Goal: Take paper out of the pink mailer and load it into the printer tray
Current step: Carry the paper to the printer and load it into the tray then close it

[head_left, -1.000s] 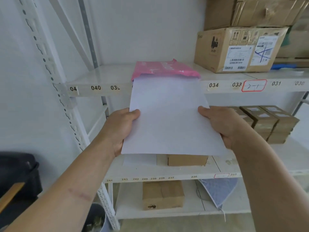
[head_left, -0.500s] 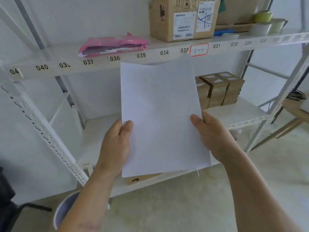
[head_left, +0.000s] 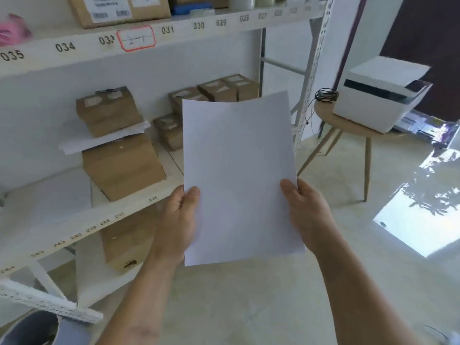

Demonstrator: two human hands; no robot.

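Hands are pinched on the paper (head_left: 239, 175): left hand (head_left: 178, 224) at its left edge, right hand (head_left: 307, 215) at its right, thumbs on top. The sheet is held lengthwise, far edge pointing away. The printer (head_left: 380, 95) stands on a stool (head_left: 348, 123) to the right.

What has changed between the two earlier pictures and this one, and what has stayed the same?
The view has swung right: the pink mailer, once behind the paper, now sits at the far left edge on the shelf, and the printer on its stool has come into view. The paper is clear of the mailer. Unchanged: left hand and right hand still grip its sides.
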